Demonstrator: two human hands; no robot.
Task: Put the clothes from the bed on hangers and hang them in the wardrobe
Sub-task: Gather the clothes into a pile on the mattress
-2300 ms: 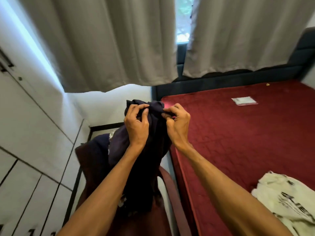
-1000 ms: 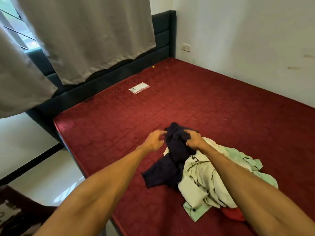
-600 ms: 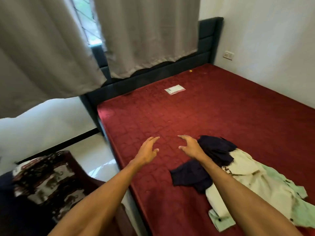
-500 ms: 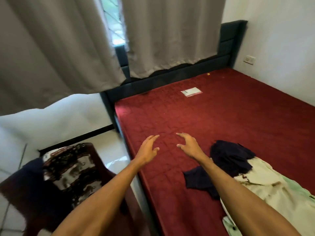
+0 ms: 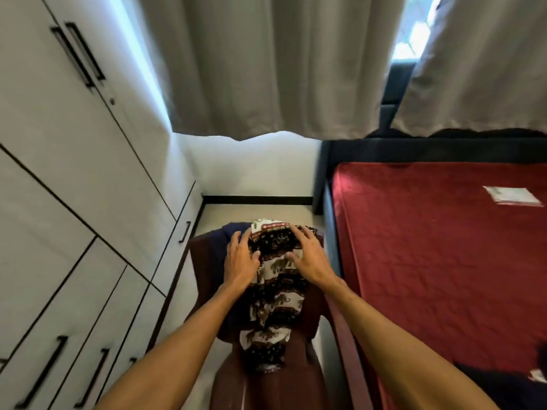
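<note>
A black, brown and white elephant-print garment (image 5: 275,306) hangs over the back of a dark brown chair (image 5: 266,389), on top of a navy cloth (image 5: 225,233). My left hand (image 5: 240,260) lies on the print garment's left side with spread fingers. My right hand (image 5: 309,258) lies on its right side, fingers also spread. Neither hand grips anything. The red bed (image 5: 444,261) is to the right, with a dark navy garment (image 5: 503,386) at its near edge. The white wardrobe (image 5: 74,173) stands shut on the left.
Grey curtains (image 5: 266,69) hang over the window behind the chair. A small white packet (image 5: 512,196) lies on the bed. The chair fills the narrow floor strip between the wardrobe drawers and the bed frame (image 5: 325,179).
I dropped the navy garment on the bed beside the pale clothes, then turned left to the chair. Both hands, empty a moment ago, now rest on the print garment.
</note>
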